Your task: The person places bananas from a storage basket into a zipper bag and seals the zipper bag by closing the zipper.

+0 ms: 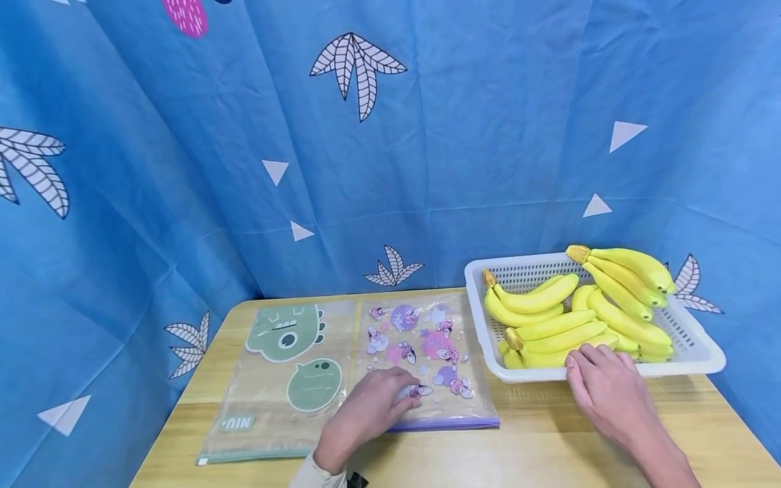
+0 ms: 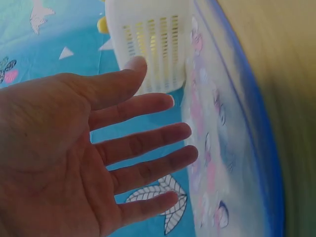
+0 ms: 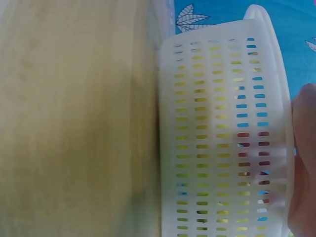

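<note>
Over the clear zip bag with pink and purple cartoon prints (image 1: pixel 436 339), my left hand (image 1: pixel 381 400) hovers with fingers loosely extended. The left wrist view shows its palm bare and its fingers spread apart. My right hand (image 1: pixel 610 390) lies across the front rim of a white slotted basket (image 1: pixel 497 352), fingertips bent inside against the yellow bananas (image 1: pixel 561 339). In the right wrist view, part of that hand (image 3: pixel 305 163) shows along the rim. Its fingertips are hidden, and I cannot tell whether they grip a banana.
Left of the printed bag lies another clear zip bag (image 1: pixel 274 379) with green dinosaur prints, flat on the wooden table (image 1: pixel 518 447). A bunch of bananas (image 1: pixel 628 278) rests high at the basket's back right. A blue patterned curtain (image 1: pixel 488 135) hangs behind the table.
</note>
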The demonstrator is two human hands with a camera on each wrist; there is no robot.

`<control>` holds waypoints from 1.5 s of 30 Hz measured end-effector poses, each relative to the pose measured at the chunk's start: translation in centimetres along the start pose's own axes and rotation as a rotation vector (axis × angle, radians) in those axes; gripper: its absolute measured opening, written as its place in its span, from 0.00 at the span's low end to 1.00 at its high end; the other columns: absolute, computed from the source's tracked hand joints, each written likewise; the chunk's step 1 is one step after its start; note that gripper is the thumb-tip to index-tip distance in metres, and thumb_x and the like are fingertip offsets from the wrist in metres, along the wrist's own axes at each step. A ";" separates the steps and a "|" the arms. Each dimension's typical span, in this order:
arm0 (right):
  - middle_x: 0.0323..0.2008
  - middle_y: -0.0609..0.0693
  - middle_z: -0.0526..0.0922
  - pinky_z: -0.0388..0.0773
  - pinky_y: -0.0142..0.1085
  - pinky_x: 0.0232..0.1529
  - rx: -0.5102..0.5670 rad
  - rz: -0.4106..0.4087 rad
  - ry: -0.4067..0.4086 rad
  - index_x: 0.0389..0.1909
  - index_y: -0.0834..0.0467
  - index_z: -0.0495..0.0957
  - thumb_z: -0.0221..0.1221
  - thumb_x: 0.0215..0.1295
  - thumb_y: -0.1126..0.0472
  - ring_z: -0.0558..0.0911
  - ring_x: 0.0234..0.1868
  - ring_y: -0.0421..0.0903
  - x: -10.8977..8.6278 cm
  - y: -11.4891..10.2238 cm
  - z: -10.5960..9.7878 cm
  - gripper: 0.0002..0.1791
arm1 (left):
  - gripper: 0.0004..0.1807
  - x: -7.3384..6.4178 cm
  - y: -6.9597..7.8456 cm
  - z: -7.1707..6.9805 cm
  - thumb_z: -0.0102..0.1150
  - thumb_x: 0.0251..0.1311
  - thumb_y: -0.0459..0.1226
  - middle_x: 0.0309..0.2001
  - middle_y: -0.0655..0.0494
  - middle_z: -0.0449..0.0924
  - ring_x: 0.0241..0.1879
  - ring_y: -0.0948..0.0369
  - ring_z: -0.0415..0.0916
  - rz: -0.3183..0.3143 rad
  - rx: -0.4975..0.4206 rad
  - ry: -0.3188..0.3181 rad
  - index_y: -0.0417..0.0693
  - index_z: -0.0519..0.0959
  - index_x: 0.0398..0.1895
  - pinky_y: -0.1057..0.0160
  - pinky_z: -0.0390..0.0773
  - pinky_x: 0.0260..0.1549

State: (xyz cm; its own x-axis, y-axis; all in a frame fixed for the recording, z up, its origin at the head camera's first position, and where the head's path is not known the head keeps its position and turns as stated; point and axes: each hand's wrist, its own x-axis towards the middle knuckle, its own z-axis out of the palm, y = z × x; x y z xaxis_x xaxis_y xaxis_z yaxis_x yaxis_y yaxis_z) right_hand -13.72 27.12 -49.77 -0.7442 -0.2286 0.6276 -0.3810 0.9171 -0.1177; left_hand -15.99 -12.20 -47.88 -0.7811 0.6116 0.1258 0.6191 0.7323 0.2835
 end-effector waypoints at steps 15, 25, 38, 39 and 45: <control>0.23 0.45 0.68 0.65 0.45 0.30 -0.034 -0.043 0.081 0.20 0.49 0.65 0.45 0.70 0.58 0.72 0.28 0.51 0.7 0.7 1.1 0.15 | 0.27 -0.1 1.3 1.7 0.76 0.52 0.52 0.70 0.47 0.73 0.69 0.51 0.69 -0.037 0.081 -0.143 0.57 0.84 0.56 0.44 0.74 0.63; 0.22 0.47 0.69 0.63 0.44 0.28 -0.031 -0.056 0.139 0.20 0.51 0.64 0.41 0.70 0.56 0.74 0.27 0.53 2.0 1.0 2.0 0.16 | 0.26 -0.1 1.3 2.2 0.78 0.52 0.45 0.70 0.48 0.72 0.68 0.51 0.70 -0.071 0.087 -0.137 0.60 0.83 0.57 0.43 0.78 0.59; 0.23 0.48 0.72 0.64 0.45 0.29 -0.027 -0.032 0.117 0.20 0.52 0.66 0.44 0.69 0.57 0.74 0.27 0.54 3.4 1.3 2.6 0.15 | 0.18 0.8 0.7 1.3 0.64 0.68 0.38 0.72 0.46 0.70 0.71 0.46 0.66 -0.106 0.032 -0.156 0.55 0.82 0.60 0.36 0.71 0.63; 0.23 0.48 0.72 0.64 0.45 0.29 -0.026 -0.032 0.120 0.20 0.52 0.66 0.43 0.69 0.57 0.74 0.27 0.54 3.5 1.4 2.7 0.15 | 0.17 0.9 0.6 1.3 0.63 0.69 0.37 0.71 0.46 0.71 0.70 0.46 0.68 -0.095 0.035 -0.143 0.53 0.83 0.59 0.38 0.72 0.63; 0.21 0.47 0.69 0.62 0.44 0.29 -0.021 -0.032 0.130 0.20 0.52 0.65 0.42 0.69 0.57 0.70 0.24 0.52 3.2 1.4 2.8 0.15 | 0.10 1.8 0.0 1.5 0.60 0.68 0.30 0.53 0.51 0.86 0.51 0.55 0.84 -0.044 0.016 -0.049 0.49 0.89 0.44 0.59 0.83 0.52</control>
State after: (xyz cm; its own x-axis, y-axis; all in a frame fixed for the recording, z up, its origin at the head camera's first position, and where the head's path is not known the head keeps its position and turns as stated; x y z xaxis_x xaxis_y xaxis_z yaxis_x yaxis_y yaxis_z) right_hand -18.18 26.77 -50.02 -0.6541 -0.2147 0.7253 -0.3905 0.9171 -0.0806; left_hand -17.33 -10.67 -49.08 -0.8027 0.5925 0.0674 0.5862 0.7631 0.2722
